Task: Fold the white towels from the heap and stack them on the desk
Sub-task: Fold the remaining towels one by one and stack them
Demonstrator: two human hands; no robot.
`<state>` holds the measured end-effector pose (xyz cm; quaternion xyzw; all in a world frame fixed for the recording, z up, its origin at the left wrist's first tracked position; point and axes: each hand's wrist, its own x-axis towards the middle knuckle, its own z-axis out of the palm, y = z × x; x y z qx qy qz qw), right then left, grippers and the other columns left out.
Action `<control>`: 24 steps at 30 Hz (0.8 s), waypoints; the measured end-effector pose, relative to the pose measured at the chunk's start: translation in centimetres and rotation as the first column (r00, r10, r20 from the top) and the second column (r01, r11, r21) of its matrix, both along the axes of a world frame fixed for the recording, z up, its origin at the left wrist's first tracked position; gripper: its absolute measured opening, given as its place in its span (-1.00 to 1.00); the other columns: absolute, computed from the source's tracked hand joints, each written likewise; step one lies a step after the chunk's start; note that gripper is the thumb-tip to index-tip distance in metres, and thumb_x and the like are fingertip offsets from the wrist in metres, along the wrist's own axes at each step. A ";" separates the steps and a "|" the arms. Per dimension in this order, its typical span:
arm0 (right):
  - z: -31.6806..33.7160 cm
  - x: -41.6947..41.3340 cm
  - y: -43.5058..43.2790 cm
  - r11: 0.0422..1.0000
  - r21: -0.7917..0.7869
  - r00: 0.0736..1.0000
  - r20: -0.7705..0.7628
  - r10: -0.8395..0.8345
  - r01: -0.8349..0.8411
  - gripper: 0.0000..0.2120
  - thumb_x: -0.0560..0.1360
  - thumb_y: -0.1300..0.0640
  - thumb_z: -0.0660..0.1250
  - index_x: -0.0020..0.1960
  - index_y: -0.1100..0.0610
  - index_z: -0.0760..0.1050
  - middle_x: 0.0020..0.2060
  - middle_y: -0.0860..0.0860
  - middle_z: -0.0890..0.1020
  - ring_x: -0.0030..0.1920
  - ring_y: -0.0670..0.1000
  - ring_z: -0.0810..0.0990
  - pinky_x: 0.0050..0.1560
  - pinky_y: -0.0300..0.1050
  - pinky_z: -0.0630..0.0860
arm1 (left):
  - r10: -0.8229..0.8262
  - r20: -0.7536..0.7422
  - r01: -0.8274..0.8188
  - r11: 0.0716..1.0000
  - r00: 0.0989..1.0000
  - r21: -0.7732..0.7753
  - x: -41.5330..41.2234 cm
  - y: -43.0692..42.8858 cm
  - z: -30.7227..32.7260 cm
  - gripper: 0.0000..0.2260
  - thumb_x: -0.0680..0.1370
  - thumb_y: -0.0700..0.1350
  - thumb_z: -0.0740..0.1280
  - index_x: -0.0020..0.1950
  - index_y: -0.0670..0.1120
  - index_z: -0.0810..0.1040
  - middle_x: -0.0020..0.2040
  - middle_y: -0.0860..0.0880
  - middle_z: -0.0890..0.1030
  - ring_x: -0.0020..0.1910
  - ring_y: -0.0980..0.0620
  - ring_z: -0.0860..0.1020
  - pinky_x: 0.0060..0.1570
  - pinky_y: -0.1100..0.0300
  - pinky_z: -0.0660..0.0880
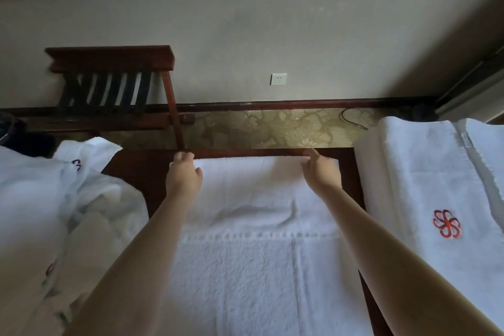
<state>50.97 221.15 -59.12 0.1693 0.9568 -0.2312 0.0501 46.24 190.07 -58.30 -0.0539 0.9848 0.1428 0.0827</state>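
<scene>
Towel (245,240), one, lies spread; left hand (183,174) and right hand (319,172) each pinch a far corner; one heap (68,213) left, one stack (422,185) right.

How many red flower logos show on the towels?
2 plainly: a whole logo on the folded stack, right; a half-hidden logo atop the heap, left. A faint reddish mark lower on the heap may be a third; folds may hide more.
</scene>
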 end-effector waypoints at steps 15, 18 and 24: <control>0.2 2.7 2.9 0.811 -0.245 0.845 0.078 -0.530 0.531 -0.83 0.49 0.08 0.31 -0.10 0.21 0.53 -0.27 0.06 0.56 -0.12 0.14 0.56 -0.13 -0.05 0.48 | 0.392 0.067 -0.397 0.896 0.918 0.201 0.9 -2.4 -0.4 -0.70 0.61 -0.10 0.24 0.21 -0.30 0.41 0.10 -0.29 0.55 0.08 -0.28 0.54 -0.04 -0.07 0.51; 0.2 2.5 2.8 0.804 -0.281 0.844 0.039 -0.535 0.523 -0.80 0.50 0.10 0.30 -0.15 0.25 0.52 -0.34 0.06 0.52 -0.22 0.11 0.50 -0.22 -0.08 0.40 | 0.374 0.051 -0.376 0.904 0.926 0.203 0.6 -2.6 -0.5 -0.73 0.62 -0.13 0.18 0.16 -0.31 0.51 0.10 -0.27 0.57 0.12 -0.27 0.51 0.03 -0.07 0.50; 0.9 1.2 3.6 0.792 -0.324 0.828 -0.045 -0.559 0.517 -0.76 0.50 0.12 0.28 -0.09 0.31 0.55 -0.21 0.17 0.61 -0.19 0.10 0.50 -0.19 -0.08 0.40 | 0.409 -0.028 -0.388 0.885 0.912 0.258 -0.7 -3.4 -0.4 -0.75 0.63 -0.14 0.18 0.15 -0.30 0.52 0.09 -0.27 0.58 0.14 -0.28 0.51 0.04 -0.09 0.49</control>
